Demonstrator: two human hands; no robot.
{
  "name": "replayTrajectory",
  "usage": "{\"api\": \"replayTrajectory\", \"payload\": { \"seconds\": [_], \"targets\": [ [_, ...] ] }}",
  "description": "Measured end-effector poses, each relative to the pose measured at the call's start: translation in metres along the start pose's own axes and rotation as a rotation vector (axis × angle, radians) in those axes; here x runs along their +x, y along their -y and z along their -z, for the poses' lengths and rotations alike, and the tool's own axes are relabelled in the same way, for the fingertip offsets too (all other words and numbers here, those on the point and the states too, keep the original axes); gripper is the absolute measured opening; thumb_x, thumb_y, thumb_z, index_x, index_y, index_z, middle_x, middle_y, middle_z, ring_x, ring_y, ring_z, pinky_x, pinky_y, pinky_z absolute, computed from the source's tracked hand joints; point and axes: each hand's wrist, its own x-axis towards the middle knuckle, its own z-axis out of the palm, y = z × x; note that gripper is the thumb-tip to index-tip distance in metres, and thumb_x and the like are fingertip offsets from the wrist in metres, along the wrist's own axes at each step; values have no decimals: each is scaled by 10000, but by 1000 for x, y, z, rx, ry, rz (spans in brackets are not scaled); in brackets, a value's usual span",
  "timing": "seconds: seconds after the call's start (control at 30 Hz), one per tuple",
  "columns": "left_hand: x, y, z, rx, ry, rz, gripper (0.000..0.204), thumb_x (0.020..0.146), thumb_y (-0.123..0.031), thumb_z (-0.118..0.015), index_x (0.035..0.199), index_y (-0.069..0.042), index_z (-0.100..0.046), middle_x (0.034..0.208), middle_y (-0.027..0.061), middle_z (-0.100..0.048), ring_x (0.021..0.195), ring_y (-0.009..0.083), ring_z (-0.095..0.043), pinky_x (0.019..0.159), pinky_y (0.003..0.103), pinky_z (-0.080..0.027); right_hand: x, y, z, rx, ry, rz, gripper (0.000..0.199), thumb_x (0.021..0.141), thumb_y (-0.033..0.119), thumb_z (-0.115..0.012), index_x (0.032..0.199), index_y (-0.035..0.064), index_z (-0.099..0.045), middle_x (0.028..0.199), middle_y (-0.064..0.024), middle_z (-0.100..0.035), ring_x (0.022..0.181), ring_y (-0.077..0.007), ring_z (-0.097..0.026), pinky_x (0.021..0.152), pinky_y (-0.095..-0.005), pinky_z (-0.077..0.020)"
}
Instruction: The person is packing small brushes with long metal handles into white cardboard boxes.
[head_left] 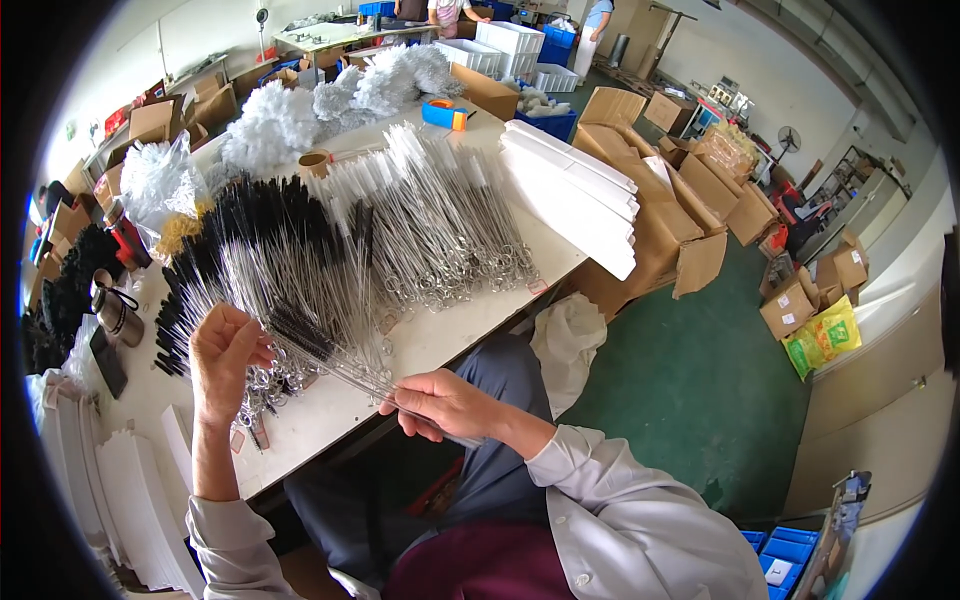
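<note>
My right hand [440,405] is closed around the thin metal stems of a small bundle of wire brushes [352,372]. The bundle slants up to the left, and its black bristle ends lie close to my left hand [228,352]. My left hand is raised at the table edge with its fingers curled in; whatever lies between them, if anything, is too small to make out. Beyond both hands, a dense pile of black-bristled wire brushes [265,215] covers the table, looped ends toward me. Beside it on the right lie white-bristled wire brushes [425,200], also with looped ends.
The white table [440,345] also carries a blue and orange tape dispenser [445,114], white folded sheets [575,190], fluffy pale bundles [290,120] and a steel flask [118,315]. Cardboard boxes [650,215] stand right of the table on green floor. Other people stand far back.
</note>
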Motion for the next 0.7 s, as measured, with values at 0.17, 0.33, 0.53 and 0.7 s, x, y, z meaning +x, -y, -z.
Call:
{"api": "replayTrajectory", "payload": {
  "seconds": [0.17, 0.33, 0.53, 0.7],
  "targets": [
    [-9, 13, 6, 51, -47, 26, 99, 977, -76, -594, 897, -19, -584, 769, 63, -657, 640, 113, -644, 591, 262, -562, 4, -18, -3, 2, 2, 24, 356, 1107, 279, -468, 1130, -17, -664, 703, -23, -605, 516, -63, -508, 487, -227, -419],
    [-11, 9, -4, 225, -121, -94, 119, 927, -60, -639, 846, 21, -605, 711, 51, -637, 650, 97, -603, 598, 260, -494, -6, -5, -2, -68, -56, -35, 318, 1101, 229, -482, 1168, -27, -658, 685, -6, -535, 530, -54, -443, 485, -225, -377],
    [-16, 25, -8, 301, -98, -92, 83, 956, -30, -656, 904, -3, -597, 744, 25, -648, 676, 66, -620, 622, 226, -503, -8, -15, -4, -112, -103, 48, 307, 1087, 246, -538, 1174, -8, -687, 664, 43, -488, 569, -29, -436, 496, -208, -358],
    [-32, 22, -15, 357, -139, -162, 74, 951, -37, -665, 916, -3, -609, 767, 16, -667, 704, 57, -636, 643, 231, -517, -10, -22, -6, -143, -114, 42, 309, 1088, 250, -536, 1179, -3, -688, 661, 53, -440, 582, -37, -410, 508, -219, -351]
  ]
}}
